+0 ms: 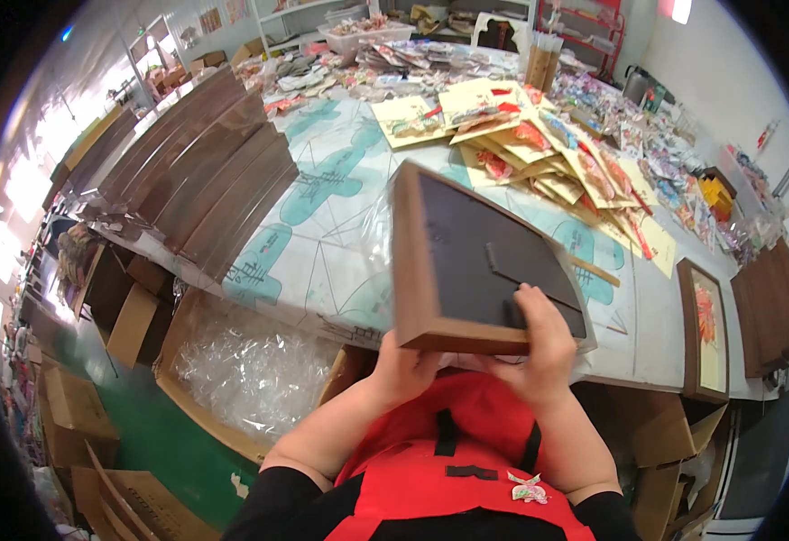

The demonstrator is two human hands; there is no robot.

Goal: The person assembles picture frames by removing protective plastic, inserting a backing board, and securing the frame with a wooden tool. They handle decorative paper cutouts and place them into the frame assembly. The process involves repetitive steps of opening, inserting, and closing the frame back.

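Observation:
I hold a brown box-shaped picture frame [471, 257] tilted above the table's near edge, its black back facing me. A thin strut and a small dark catch show on that back. My left hand [401, 370] grips the frame's lower left corner, with the fingers partly hidden beneath it. Along the lower right edge my right hand [543, 347] is closed on the frame, fingers lying over the black back. Clear plastic film [378, 225] shows beside the frame's left side.
Stacked brown frames [205, 162] fill the table's left. Cream cards [539, 149] with red figures lie heaped beyond my hands. At right stand a finished frame [706, 329] and more brown frames [773, 311]. A carton [173, 356] of clear plastic sits below the table's left edge.

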